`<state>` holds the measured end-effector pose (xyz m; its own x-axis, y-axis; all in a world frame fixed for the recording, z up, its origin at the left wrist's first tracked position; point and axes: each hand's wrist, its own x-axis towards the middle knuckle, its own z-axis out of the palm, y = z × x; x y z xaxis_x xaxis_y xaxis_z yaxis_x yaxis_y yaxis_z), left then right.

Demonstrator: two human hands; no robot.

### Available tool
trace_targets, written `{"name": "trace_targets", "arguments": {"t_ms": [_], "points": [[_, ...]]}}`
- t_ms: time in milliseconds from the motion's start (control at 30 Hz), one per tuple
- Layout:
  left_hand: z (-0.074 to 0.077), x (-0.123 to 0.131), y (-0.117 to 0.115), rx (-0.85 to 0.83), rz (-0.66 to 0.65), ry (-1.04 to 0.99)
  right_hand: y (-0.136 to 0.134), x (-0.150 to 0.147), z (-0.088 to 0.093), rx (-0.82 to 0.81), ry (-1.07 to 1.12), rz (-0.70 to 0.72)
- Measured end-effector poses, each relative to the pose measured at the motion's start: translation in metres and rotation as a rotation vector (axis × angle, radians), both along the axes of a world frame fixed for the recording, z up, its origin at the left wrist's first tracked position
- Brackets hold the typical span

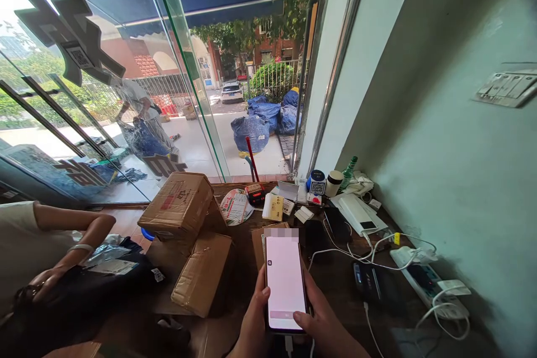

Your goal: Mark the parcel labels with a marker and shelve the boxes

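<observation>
While our left hand (253, 316) and right hand (321, 316) grip the phone (284, 279) | we apparently thumb-tap | next tap needs steadiness

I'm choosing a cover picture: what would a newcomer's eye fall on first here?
Probably the bright, nearly blank phone, low in the middle, held between the left hand and the right hand. Next, the cardboard boxes to its left, the higher one bearing red print. Farther off, blue sacks are heaped outside, straight ahead.

Left fingers (260, 282) opposite right fingers (309, 286), curled
</observation>
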<state>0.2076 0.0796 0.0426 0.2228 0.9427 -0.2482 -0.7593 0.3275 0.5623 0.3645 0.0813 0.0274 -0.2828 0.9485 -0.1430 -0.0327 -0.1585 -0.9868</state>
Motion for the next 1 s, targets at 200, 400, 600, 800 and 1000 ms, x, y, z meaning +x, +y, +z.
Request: {"name": "trace_targets", "arguments": {"t_ms": [200, 400, 600, 800, 1000], "points": [[-0.006, -0.002, 0.0, -0.01, -0.014, 0.001, 0.0, -0.004, -0.002, -0.065, 0.052, -0.014], [0.003, 0.002, 0.003, -0.018, 0.014, 0.005, 0.008, -0.01, 0.018, 0.014, 0.011, 0.041], [0.011, 0.003, 0.004, 0.029, -0.012, 0.044, 0.016, -0.013, 0.033, 0.413, -0.166, -0.142], [0.009, 0.003, 0.0, 0.121, -0.121, 0.034, 0.033, -0.013, 0.06, 0.759, -0.64, -0.127], [0.01, 0.005, 0.0, 0.103, -0.125, 0.053, 0.034, -0.015, 0.06, 0.691, -0.434, -0.146]]}}
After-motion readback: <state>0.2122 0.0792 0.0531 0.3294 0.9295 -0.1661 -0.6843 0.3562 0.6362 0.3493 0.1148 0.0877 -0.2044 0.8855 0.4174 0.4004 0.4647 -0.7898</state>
